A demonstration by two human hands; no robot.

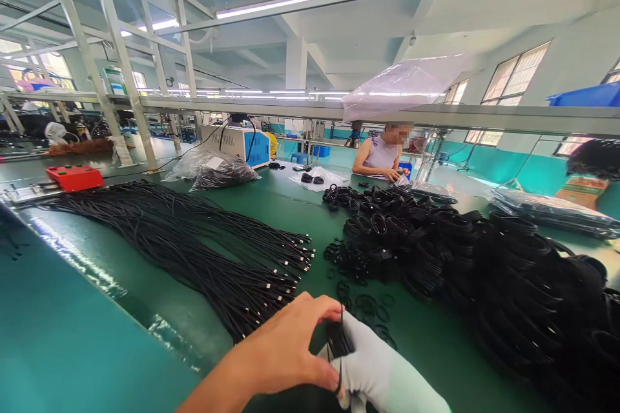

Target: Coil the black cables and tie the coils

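Note:
At the bottom middle, my bare left hand (pixel 285 342) curls its fingers and thumb around a thin black rubber band (pixel 340 374), stretched between fingertips and thumb. My right hand (pixel 372 361), in a white glove, grips a coiled black cable (pixel 340 339) right beside it. The band passes about the coil; the coil's lower part is hidden by my hands. Loose black rubber bands (pixel 367 304) lie on the green table just beyond my right hand. Left of my hands spreads a long bundle of straight black cables (pixel 184 245), light-coloured plugs at their near ends.
A large heap of coiled black cables (pixel 445 245) covers the table's right side. Across the table sits a co-worker (pixel 380 155), hands on something small. A red control box (pixel 75 177), plastic-bagged goods (pixel 217 171) and a blue-and-white machine (pixel 237 144) stand farther back. A metal shelf rail (pixel 300 105) runs overhead.

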